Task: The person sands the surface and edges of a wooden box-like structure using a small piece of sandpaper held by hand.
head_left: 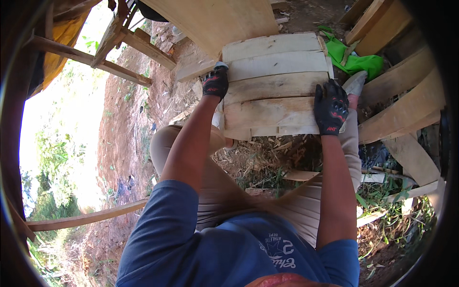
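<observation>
A box-like wooden crate (275, 86) with pale, rough slats lies between my knees. My left hand (215, 83), in a black glove with red marks, is closed at the crate's left edge. Past its fingers shows a small pale grey thing (221, 64), too little of it to name. On the opposite side my right hand (331, 107), gloved alike, rests on the crate's right edge, its fingers bent over the slats and the thumb along the side. What lies beneath the palms is hidden.
A wide wooden board (220, 21) stands beyond the crate. Bright green cloth (356, 57) lies by my right shoe (355, 83). Long planks (404, 112) lean at the right. A wooden rail (88, 216) and a reddish earth bank (126, 119) are on the left.
</observation>
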Demonstrator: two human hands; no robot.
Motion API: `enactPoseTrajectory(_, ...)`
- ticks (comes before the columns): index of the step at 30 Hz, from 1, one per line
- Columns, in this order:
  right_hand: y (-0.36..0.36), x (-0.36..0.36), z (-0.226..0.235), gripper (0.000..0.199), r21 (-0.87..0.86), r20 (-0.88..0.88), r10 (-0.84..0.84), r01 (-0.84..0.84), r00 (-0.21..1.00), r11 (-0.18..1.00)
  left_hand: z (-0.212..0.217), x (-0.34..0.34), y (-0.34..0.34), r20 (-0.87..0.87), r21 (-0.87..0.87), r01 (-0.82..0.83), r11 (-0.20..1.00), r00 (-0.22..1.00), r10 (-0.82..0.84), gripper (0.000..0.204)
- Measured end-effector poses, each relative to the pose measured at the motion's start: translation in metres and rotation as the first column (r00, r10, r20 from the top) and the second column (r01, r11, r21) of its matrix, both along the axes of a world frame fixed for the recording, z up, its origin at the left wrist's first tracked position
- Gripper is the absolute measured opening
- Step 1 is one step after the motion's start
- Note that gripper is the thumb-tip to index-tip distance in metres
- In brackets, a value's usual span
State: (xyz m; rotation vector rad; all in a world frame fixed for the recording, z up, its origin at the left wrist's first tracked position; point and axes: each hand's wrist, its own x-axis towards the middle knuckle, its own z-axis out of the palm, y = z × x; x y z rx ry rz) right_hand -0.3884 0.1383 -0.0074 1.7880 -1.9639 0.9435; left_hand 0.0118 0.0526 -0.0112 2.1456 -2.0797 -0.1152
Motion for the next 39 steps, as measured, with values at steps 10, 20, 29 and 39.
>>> enactPoseTrajectory(10, -0.001, 0.0, 0.001, 0.027, -0.029, 0.01, 0.009, -0.008, 1.0, 1.0, -0.009, -0.006, 0.092, 0.068, -0.07, 0.034, 0.997, 0.997, -0.029, 0.043)
enactPoseTrajectory(20, 0.0, -0.001, 0.002, 0.028, -0.042, 0.038, 0.028, -0.027, 0.999, 0.999, 0.001, 0.004, -0.011, -0.026, -0.02, -0.015, 1.0, 1.0, 0.014, 0.041)
enactPoseTrajectory(29, 0.002, 0.001, 0.007, 0.028, -0.015, -0.003, 0.004, -0.004, 1.0, 1.0, 0.001, 0.007, 0.061, 0.073, 0.049, 0.098, 0.994, 0.992, -0.101, 0.042)
enactPoseTrajectory(39, 0.0, -0.002, 0.003, 0.028, -0.039, 0.066, 0.04, -0.037, 0.997, 0.999, -0.005, 0.007, -0.001, 0.093, -0.006, 0.087, 0.996, 0.992, -0.086, 0.035)
